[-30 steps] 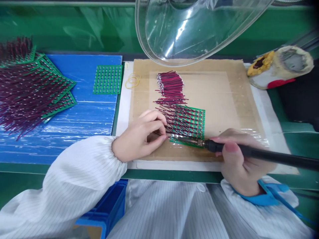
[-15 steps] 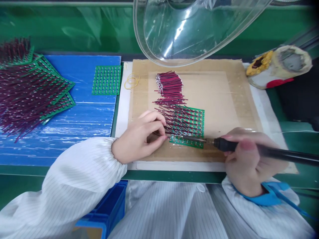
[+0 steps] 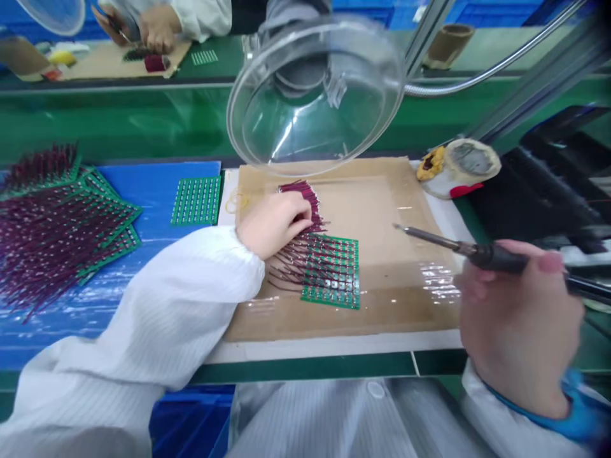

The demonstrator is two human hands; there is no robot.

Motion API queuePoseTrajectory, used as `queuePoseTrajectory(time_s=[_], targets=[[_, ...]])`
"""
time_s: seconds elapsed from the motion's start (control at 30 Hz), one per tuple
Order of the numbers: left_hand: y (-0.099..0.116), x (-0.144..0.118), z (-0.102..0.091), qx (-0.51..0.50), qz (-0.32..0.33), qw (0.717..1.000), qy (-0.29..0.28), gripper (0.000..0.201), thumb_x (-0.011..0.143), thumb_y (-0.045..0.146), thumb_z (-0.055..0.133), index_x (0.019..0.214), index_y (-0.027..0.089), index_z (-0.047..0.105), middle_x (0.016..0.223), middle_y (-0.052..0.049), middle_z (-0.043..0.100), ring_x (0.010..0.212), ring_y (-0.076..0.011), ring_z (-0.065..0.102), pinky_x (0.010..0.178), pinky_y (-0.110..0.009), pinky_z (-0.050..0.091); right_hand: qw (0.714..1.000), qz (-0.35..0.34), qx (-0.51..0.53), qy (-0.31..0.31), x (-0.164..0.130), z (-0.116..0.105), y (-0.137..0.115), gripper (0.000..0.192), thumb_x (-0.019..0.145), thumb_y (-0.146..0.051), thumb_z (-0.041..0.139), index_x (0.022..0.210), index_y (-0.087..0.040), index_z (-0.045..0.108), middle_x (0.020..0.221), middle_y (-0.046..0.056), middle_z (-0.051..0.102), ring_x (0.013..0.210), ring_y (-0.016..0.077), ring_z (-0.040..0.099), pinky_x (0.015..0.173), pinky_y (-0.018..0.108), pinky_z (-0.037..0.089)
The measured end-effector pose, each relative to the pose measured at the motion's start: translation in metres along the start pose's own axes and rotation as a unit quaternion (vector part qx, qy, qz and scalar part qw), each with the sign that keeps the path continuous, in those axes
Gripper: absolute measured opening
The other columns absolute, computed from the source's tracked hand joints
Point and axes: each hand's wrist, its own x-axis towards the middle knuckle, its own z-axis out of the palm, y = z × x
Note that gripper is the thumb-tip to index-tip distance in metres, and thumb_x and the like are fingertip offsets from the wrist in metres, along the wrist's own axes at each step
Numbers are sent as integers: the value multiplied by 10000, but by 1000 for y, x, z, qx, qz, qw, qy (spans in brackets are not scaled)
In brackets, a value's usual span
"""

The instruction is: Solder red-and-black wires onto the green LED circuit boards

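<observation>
— Left side first?
— The left hand (image 3: 274,224) rests curled on the bundle of red wires (image 3: 305,198), just behind the green circuit board (image 3: 331,272).
— And right? Any writing?
— The right hand (image 3: 518,318) grips the soldering iron (image 3: 482,254), tip raised right of the board. No readable writing.

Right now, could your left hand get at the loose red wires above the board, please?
Probably yes: the left hand already rests on the red wires, nothing lies between them, and the iron is held off to the right.
</observation>
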Motion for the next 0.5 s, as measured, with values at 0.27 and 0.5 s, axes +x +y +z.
queuePoseTrajectory(time_s=[0.27,0.5], targets=[[-1,-16,6,-65,-21,995,75,114,937,205,533,884,142,611,797,-13,637,699,-121,572,674,-261,457,952,-182,-242,35,54,-29,13,341,857,-313,620,1195,-350,647,977,9,648,692,132,582,608,289,415],[1,-18,11,-108,16,986,122,178,939,158,514,1040,172,659,1002,-58,681,932,-155,625,868,-333,501,899,-188,-396,-23,71,-37,33,386,887,-258,581,1262,-346,595,1075,-1,673,925,202,638,868,370,446]])
